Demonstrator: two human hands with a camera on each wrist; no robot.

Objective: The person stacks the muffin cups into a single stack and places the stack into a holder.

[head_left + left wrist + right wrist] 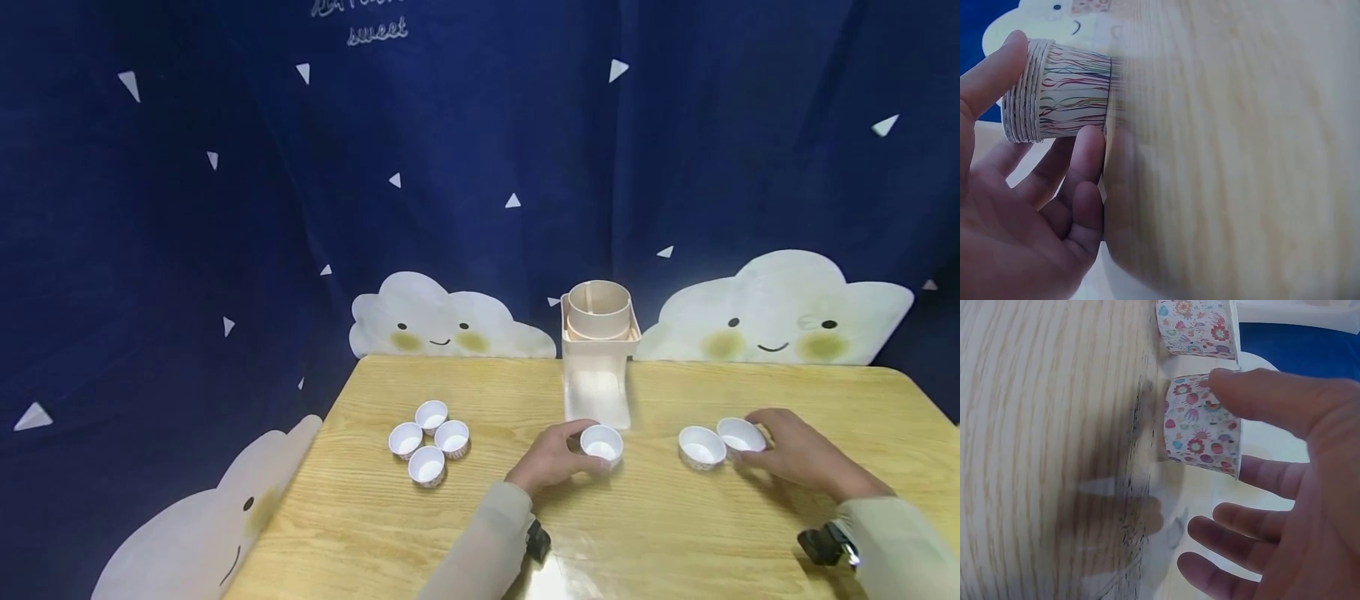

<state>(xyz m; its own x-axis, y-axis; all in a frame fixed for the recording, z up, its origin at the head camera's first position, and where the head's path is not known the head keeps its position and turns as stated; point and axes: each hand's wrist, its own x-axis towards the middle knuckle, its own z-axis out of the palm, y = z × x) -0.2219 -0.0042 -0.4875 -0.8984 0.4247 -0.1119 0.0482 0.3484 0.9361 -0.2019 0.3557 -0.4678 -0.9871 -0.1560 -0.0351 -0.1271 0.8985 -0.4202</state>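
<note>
My left hand (553, 458) grips a nested stack of white paper baking cups (602, 446) at the table's middle. In the left wrist view the stack (1072, 94) shows several layered rims and coloured wavy lines; my thumb is at the rims, fingers on the opposite side. To the right, my right hand (802, 454) pinches a flower-printed paper baking cup (1200, 428) between thumb and index finger, the other fingers spread loosely. Beside it stands another flower-printed cup (702, 447), its side (1197, 328) showing in the right wrist view.
A cluster of several white paper cups (427, 467) stands on the left of the wooden table (360, 517). A cream dispenser-like holder (597, 387) with a round tube on top is at the back middle, just behind the left hand's stack. Behind hangs a dark blue curtain (465, 125).
</note>
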